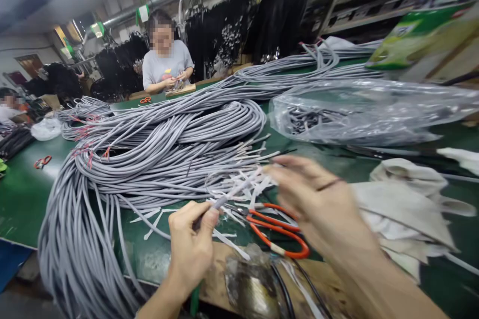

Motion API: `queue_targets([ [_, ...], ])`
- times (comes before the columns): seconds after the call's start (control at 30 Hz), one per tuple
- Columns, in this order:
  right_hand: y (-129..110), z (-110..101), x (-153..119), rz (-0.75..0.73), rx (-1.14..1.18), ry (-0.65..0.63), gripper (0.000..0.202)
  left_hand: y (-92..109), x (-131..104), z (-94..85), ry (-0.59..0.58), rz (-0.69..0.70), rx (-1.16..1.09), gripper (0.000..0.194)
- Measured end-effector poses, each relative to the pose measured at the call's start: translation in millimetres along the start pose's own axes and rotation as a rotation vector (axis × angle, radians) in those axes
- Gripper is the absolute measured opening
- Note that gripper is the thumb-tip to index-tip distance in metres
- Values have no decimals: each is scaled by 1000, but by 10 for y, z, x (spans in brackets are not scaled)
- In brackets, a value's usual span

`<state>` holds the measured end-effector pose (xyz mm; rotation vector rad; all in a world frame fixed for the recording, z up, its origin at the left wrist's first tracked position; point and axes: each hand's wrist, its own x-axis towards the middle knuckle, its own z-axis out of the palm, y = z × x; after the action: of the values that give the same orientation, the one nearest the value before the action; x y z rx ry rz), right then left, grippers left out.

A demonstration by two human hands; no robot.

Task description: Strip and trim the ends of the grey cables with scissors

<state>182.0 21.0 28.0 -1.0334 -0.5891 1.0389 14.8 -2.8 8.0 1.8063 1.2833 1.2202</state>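
Across the green-topped bench (22, 199), near the middle of its front edge, I see a person whose left hand (192, 234) is closed around a grey, round-jacketed cable (219, 203), thumb pressed on top, the pale end pointing away toward the right hand (303, 184). The right fingers are curled close by that end but blurred, so I cannot tell whether they pinch anything. I judge the step to be work on the cable's end, and the next move to call for a steady left hold and a precise right pinch. Loose white strips (260, 189) litter the surface beneath, and scissors with orange loop handles (273, 226) lie just under the right wrist, where they could snag it. At the front edge sits a brown wooden board (217, 279). A great heap of looped grey cables (168, 159) fills the middle and spills over the front edge on the left, crowding the left hand. Toward the right edge lie a clear plastic bag of dark pieces (374, 109) and a crumpled off-white cloth (396, 199); at the far edge a co-worker in a grey shirt (166, 67) handles something too small to make out.
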Motion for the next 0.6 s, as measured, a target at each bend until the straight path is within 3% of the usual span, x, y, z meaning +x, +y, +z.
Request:
queue_targets([
  [0.1, 164, 9, -68, 169, -157, -476, 61, 32, -2, -42, 3, -6, -19, 31],
  [0.17, 255, 23, -112, 124, -148, -612, 70, 44, -26, -63, -4, -34, -29, 33],
  [0.27, 299, 50, -149, 61, -107, -562, 65, 35, -78, -86, -68, -111, -53, 36],
  [0.43, 271, 119, -174, 148, -103, -352, 55, -17, -105, -67, -158, -244, -133, 32],
  [0.6, 287, 160, -247, 40, -153, -269, 51, 23, 8, 31, -119, -302, -399, 35],
])
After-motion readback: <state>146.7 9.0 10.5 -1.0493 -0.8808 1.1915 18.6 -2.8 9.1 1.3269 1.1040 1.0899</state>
